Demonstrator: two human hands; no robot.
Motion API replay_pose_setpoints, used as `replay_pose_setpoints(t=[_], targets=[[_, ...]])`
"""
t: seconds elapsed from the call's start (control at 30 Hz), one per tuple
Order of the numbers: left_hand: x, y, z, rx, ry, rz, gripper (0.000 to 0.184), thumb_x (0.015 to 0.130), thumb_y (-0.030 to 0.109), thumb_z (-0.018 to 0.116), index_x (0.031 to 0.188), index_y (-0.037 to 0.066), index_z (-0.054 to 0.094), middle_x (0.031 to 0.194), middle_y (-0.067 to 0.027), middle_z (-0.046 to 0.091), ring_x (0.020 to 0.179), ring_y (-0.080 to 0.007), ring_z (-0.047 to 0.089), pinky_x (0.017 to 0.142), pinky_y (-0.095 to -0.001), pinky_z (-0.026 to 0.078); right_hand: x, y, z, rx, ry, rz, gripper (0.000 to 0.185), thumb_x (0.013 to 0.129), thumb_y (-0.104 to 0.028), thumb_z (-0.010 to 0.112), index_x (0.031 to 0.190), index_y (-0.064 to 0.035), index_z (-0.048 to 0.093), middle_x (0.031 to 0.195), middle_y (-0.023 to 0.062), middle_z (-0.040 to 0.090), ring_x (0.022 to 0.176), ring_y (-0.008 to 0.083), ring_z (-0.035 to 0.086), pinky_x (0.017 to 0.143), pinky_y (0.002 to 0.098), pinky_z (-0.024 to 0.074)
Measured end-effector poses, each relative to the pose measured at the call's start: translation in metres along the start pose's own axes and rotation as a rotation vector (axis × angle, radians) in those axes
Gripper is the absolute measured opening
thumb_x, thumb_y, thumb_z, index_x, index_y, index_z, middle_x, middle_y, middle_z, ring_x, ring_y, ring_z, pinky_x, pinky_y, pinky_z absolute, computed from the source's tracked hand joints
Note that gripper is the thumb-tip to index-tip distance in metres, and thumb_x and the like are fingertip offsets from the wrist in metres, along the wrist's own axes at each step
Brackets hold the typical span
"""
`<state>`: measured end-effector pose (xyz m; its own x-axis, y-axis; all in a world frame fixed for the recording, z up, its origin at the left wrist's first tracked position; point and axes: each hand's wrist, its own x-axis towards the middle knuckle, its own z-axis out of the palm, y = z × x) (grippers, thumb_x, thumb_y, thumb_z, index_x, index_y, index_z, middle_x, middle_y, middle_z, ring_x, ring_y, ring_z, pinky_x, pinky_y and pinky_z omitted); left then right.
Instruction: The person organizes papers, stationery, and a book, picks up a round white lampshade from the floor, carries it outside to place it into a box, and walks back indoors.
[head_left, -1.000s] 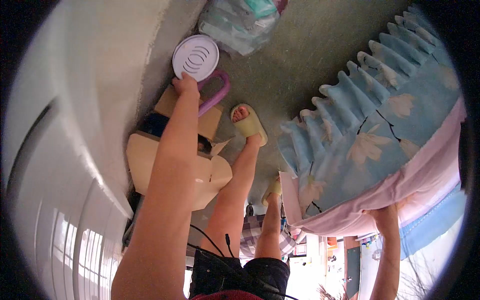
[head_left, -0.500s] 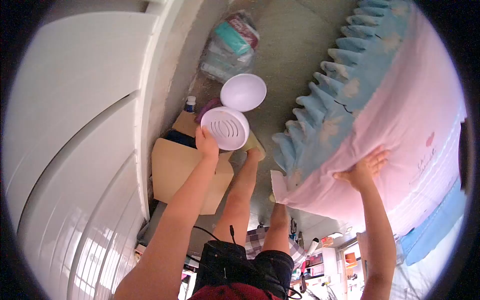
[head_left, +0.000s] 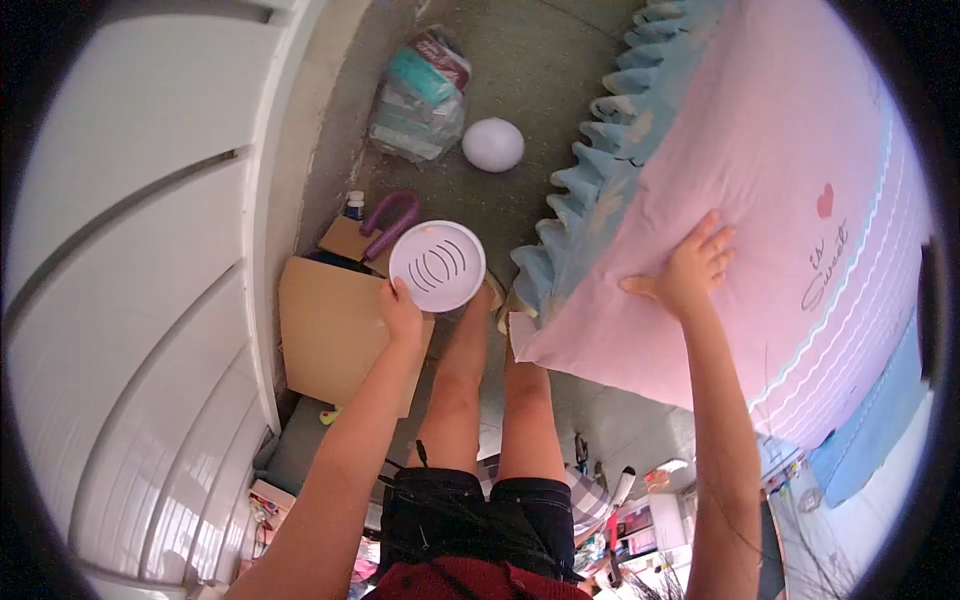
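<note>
My left hand (head_left: 402, 312) grips the near edge of a round white slotted dish (head_left: 425, 282) with curved slits in its face. The dish is held above the floor and the cardboard box. A white rounded shell (head_left: 493, 145) lies farther off on the floor, beside a plastic-wrapped package. My right hand (head_left: 690, 265) rests with spread fingers on the pink printed sheet (head_left: 760, 130) of a bed, holding nothing. A blue ruffled edge (head_left: 585, 185) hangs along the bed's side.
An open cardboard box (head_left: 335, 325) stands by the wall at left. Near it are a purple curved object (head_left: 388, 225) and a small white-capped bottle (head_left: 354, 205). The plastic-wrapped package (head_left: 420, 100) lies farther along. A white panelled surface (head_left: 150, 250) fills the left side.
The white shell, earlier close against the dish, now lies apart from it on the floor, rounded side up. My left hand still grips the dish. The right hand stays on the sheet.
</note>
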<state>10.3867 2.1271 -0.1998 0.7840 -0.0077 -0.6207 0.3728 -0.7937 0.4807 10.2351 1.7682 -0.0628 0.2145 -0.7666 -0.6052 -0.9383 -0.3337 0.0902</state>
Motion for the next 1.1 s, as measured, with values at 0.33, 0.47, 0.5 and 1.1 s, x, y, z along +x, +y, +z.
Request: replay_pose_setpoints(t=[0.33, 0.47, 0.5, 1.1], targets=[[0.003, -0.059, 0.02, -0.359, 0.051, -0.131, 0.03, 0.1, 0.022, 0.044, 0.115, -0.003, 0.05, 0.106, -0.0133, 0.058, 0.094, -0.0202, 0.056, 0.085, -0.0332, 0.045, 0.106, -0.182, 0.168, 0.249, -0.27, -0.401, 0.082, 0.065, -0.031, 0.083, 0.128, 0.0023, 0.042, 0.13, 0.028, 0.043, 0.119, 0.0396, 0.047, 0.099, 0.0414, 0.0432], [0.02, -0.068, 0.042, -0.413, 0.055, -0.005, 0.03, 0.099, 0.02, 0.046, 0.118, -0.003, 0.048, 0.105, -0.0118, 0.059, 0.095, -0.0183, 0.056, 0.086, -0.0326, 0.045, 0.183, -0.201, 0.261, 0.03, -0.252, -0.307, 0.103, 0.058, -0.043, 0.086, 0.133, 0.0033, 0.032, 0.133, 0.0291, 0.039, 0.12, 0.0412, 0.047, 0.099, 0.043, 0.0433], [0.019, -0.056, 0.04, -0.391, 0.026, -0.07, 0.03, 0.098, 0.019, 0.047, 0.119, -0.003, 0.048, 0.106, -0.0125, 0.059, 0.096, -0.0189, 0.057, 0.086, -0.0328, 0.045, 0.188, -0.209, 0.275, 0.048, -0.239, -0.331, 0.11, 0.056, -0.045, 0.087, 0.136, 0.0026, 0.029, 0.136, 0.0299, 0.036, 0.122, 0.0426, 0.044, 0.101, 0.0437, 0.0422], [0.008, -0.054, 0.027, -0.219, -0.101, 0.006, 0.032, 0.096, 0.015, 0.049, 0.122, -0.004, 0.047, 0.12, -0.018, 0.054, 0.113, -0.0265, 0.051, 0.1, -0.0369, 0.037, 0.208, -0.279, 0.411, -0.282, -0.152, -0.807, 0.114, 0.048, -0.058, 0.085, 0.138, -0.0066, 0.037, 0.141, 0.0315, 0.028, 0.126, 0.0476, 0.036, 0.103, 0.0522, 0.0345]])
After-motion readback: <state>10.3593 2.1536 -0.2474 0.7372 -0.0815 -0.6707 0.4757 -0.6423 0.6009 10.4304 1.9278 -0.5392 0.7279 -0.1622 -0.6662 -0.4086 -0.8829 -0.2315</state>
